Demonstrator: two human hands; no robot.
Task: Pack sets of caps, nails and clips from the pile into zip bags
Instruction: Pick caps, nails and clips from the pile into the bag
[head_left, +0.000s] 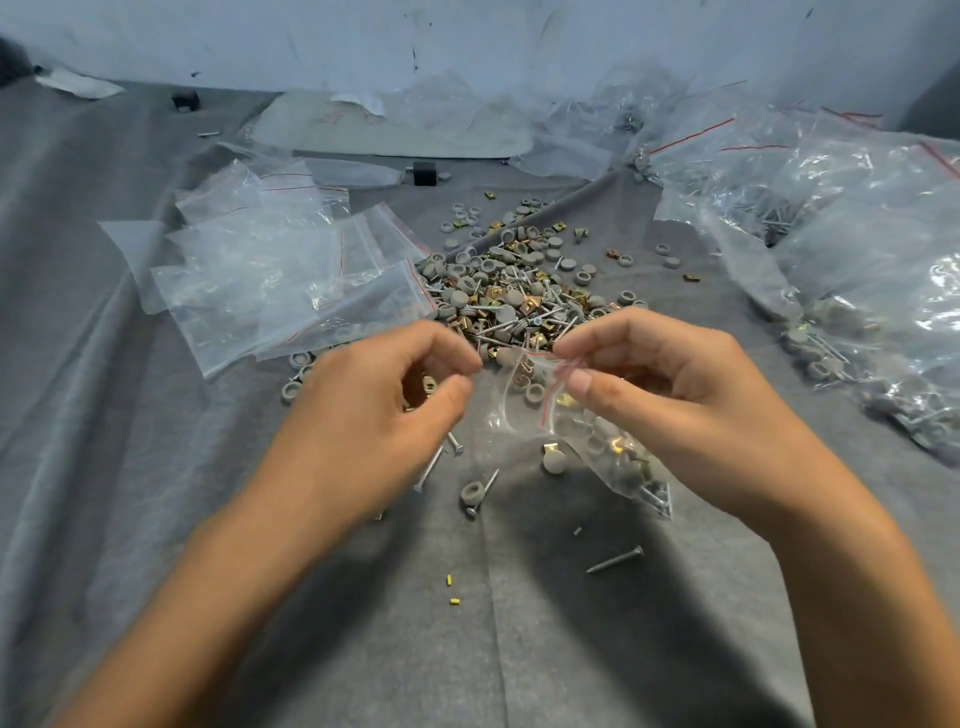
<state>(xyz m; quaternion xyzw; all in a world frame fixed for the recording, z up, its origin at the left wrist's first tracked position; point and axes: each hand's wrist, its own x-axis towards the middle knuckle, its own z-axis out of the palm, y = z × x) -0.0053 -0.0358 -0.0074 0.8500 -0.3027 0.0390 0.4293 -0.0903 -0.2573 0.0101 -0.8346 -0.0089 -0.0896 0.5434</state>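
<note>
Pinching the red-striped mouth of a small zip bag (597, 447) between thumb and fingers, the right hand (670, 395) keeps its grip clamped on the plastic, and the bag's filled end, holding caps, clips and nails, trails back below that grip over the grey-clothed desk (467, 649). The left hand (374, 410) hangs just beside the bag's mouth, fingers curled, thumb near the fingertips; I cannot tell whether its grip holds anything. Beyond both grips lies the pile (519, 291), with empty bags (270, 275) to its left.
</note>
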